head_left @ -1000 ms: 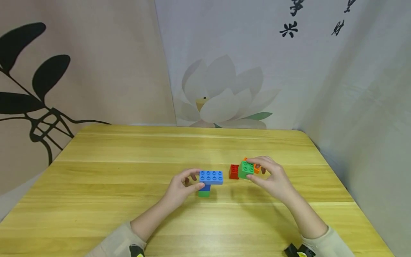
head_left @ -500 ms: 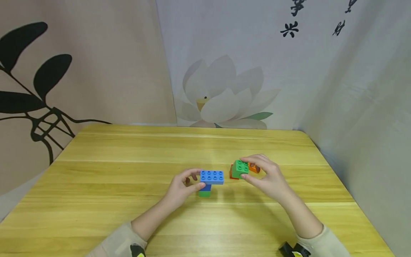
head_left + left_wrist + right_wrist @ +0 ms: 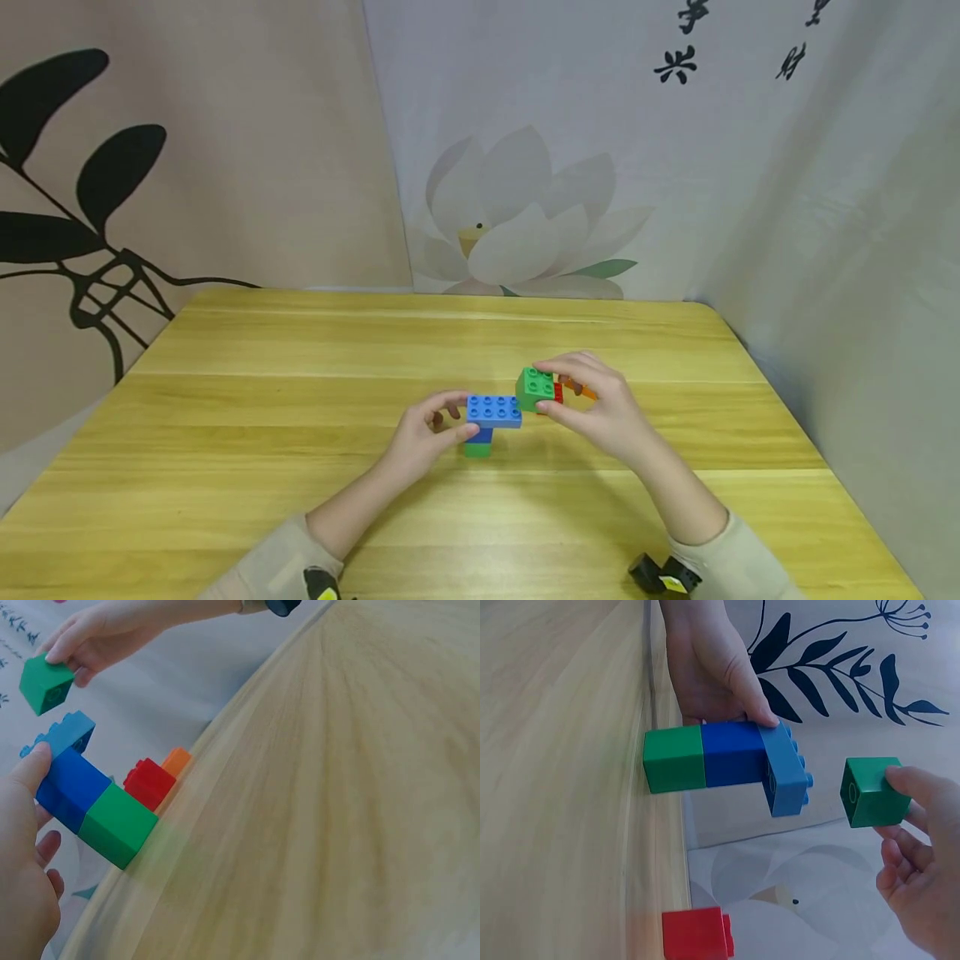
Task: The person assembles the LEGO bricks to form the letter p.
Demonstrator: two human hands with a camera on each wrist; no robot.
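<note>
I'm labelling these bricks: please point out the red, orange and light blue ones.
Red brick (image 3: pixel 694 934): right wrist view, side face.
Orange brick (image 3: pixel 177 760): left wrist view, exposed side.
Light blue brick (image 3: pixel 493 409): head view, studded top.

Has carried a green brick (image 3: pixel 533 390) leftward in the right grip (image 3: pixel 600 407), past the red brick (image 3: pixel 150 785) in the head view, to near the light-blue brick (image 3: pixel 494 412).

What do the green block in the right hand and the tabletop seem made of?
Green block: probably hard plastic, smooth and evenly coloured; crisp edges and round moulded studs suggest that.
Tabletop: wood or wood-look laminate, smooth with a soft sheen; long grain streaks show, but I can't tell which.
</note>
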